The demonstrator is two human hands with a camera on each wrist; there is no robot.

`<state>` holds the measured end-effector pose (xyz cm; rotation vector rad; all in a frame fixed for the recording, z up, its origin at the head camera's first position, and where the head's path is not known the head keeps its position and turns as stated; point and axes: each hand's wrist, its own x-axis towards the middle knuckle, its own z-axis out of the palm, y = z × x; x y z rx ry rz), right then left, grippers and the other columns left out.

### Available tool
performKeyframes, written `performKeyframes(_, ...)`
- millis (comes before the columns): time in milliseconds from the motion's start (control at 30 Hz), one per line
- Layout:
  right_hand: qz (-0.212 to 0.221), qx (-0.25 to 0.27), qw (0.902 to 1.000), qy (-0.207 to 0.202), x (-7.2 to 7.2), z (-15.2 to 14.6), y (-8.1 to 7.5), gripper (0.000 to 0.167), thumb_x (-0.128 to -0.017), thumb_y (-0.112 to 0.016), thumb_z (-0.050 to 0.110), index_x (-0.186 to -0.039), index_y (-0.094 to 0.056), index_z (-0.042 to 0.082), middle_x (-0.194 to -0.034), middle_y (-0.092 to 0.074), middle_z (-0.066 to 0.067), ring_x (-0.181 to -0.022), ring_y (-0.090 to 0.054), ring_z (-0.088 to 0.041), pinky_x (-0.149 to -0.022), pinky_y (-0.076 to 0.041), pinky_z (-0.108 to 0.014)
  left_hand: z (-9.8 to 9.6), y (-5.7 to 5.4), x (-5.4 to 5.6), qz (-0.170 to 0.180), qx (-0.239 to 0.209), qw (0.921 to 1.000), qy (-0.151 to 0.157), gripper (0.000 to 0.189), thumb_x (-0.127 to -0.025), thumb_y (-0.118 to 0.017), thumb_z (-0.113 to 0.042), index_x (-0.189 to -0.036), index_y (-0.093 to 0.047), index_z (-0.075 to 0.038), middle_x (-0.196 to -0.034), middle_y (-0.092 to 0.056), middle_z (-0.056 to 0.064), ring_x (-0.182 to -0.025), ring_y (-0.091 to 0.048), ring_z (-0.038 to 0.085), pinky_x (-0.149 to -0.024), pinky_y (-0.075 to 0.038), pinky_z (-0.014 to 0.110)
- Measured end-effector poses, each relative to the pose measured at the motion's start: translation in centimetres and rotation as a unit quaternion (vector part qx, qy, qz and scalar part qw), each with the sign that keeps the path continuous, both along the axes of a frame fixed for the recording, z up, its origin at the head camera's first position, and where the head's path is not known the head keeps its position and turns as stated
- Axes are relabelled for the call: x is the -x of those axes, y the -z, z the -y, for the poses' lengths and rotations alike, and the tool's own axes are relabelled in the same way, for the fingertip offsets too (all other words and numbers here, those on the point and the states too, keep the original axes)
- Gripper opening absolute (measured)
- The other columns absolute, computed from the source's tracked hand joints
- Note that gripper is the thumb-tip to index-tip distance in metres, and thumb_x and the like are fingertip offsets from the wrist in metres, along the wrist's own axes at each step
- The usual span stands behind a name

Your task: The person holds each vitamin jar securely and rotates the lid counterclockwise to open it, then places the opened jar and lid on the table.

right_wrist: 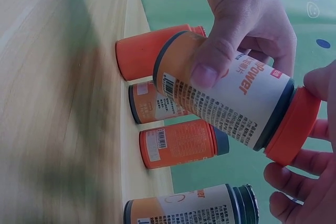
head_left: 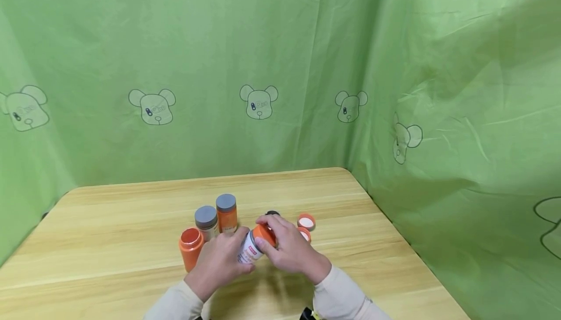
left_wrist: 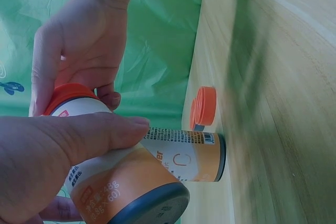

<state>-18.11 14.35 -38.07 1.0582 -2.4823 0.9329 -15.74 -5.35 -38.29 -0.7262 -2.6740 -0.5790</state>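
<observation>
A white and orange bottle point(head_left: 249, 252) with dark bands tilts above the table, its orange cap point(head_left: 264, 235) pointing up and to the right. My left hand point(head_left: 221, 256) grips its body, with the thumb point(left_wrist: 110, 135) lying across the label in the left wrist view. The fingers and thumb of my right hand point(head_left: 287, 247) pinch the orange cap point(right_wrist: 294, 127), which sits on the bottle's neck. Left of my hands stands an orange bottle point(head_left: 190, 252) with an uncovered mouth. Whether the cap is loose on the threads is hidden.
Two bottles with grey caps stand behind my left hand, one whitish point(head_left: 206, 218) and one orange point(head_left: 227, 215). Another white and orange bottle point(right_wrist: 189, 208) stands uncapped, mostly hidden by my right hand in the head view. Two orange caps point(head_left: 306, 221) lie at the right, insides up.
</observation>
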Motion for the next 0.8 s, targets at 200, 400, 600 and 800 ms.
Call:
performKeyframes(200,-0.004,0.013,0.9998,-0.014,0.04,0.01,0.16,0.033,-0.092,-0.058,0.019,-0.123,-0.054,0.008,-0.112,-0.058,-0.002,-0.088,-0.054,-0.011,-0.072,-0.049,-0.026,-0.01,0.08,0.05,-0.005,0.001,1.0000,-0.001,0.063,-0.062,-0.090,-0.033,-0.112,-0.060,-0.009,-0.079,-0.062,0.002,-0.059,-0.053,0.011,-0.048,-0.042,0.025)
performKeyframes(400,-0.020,0.018,0.9996,-0.009,0.02,0.04,0.17,0.035,-0.092,-0.059,0.022,-0.123,-0.055,0.007,-0.112,-0.057,-0.002,-0.089,-0.053,-0.010,-0.073,-0.049,-0.026,-0.02,0.12,0.07,-0.004,0.002,1.0000,-0.004,0.063,-0.061,-0.090,-0.032,-0.111,-0.060,-0.010,-0.078,-0.061,0.002,-0.057,-0.053,0.011,-0.047,-0.042,0.025)
performKeyframes(600,-0.009,0.010,0.9997,0.022,-0.12,0.12,0.21,0.038,-0.095,-0.058,0.033,-0.122,-0.055,0.006,-0.110,-0.059,-0.001,-0.084,-0.053,-0.010,-0.069,-0.048,-0.025,-0.09,0.12,0.02,-0.004,0.004,1.0000,-0.004,0.063,-0.061,-0.090,-0.033,-0.111,-0.060,-0.009,-0.077,-0.061,0.001,-0.058,-0.052,0.011,-0.047,-0.042,0.025)
performKeyframes(800,0.009,0.008,0.9995,0.028,-0.21,0.10,0.06,0.036,-0.095,-0.058,0.032,-0.123,-0.054,0.009,-0.109,-0.059,0.000,-0.084,-0.054,-0.010,-0.068,-0.048,-0.025,-0.16,0.09,0.00,-0.005,0.006,1.0000,-0.001,0.063,-0.061,-0.090,-0.033,-0.111,-0.060,-0.010,-0.077,-0.061,0.002,-0.058,-0.052,0.011,-0.047,-0.041,0.025)
